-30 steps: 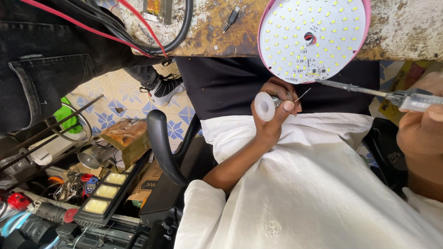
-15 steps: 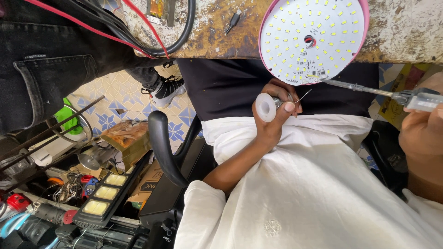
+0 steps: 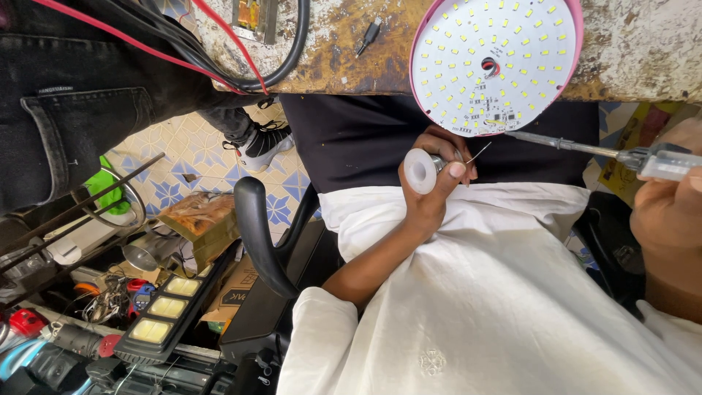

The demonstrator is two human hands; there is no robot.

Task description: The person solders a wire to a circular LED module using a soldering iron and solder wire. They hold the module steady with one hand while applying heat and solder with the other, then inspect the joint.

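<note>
Both hands are busy: left hand (image 3: 431, 186) is wrapped around a small white spool of solder (image 3: 422, 171), thumb pressed on its side, with a thin strand of solder wire (image 3: 479, 153) sticking out from the fingers toward the lamp board. Right hand (image 3: 669, 208) is closed around the handle of a soldering iron (image 3: 629, 155), and its long metal tip reaches left to the lower edge of the round LED board (image 3: 493, 62), about touching it as far as I can see

That board is a white disc covered in little yellow LED chips, sitting in a pink rim, with red and black wires poking through the centre hole. It lies on a worn, rusty-looking workbench (image 3: 643, 44), right at the edge nearest the person. Solder strand and iron tip end up just beside each other under the disc

Off to the left on the bench there's a thick black cable (image 3: 292, 58) and red wires. Down below: patterned floor tiles, a black chair armrest (image 3: 252, 234), and a black lamp panel with yellow squares (image 3: 164, 314)
</note>
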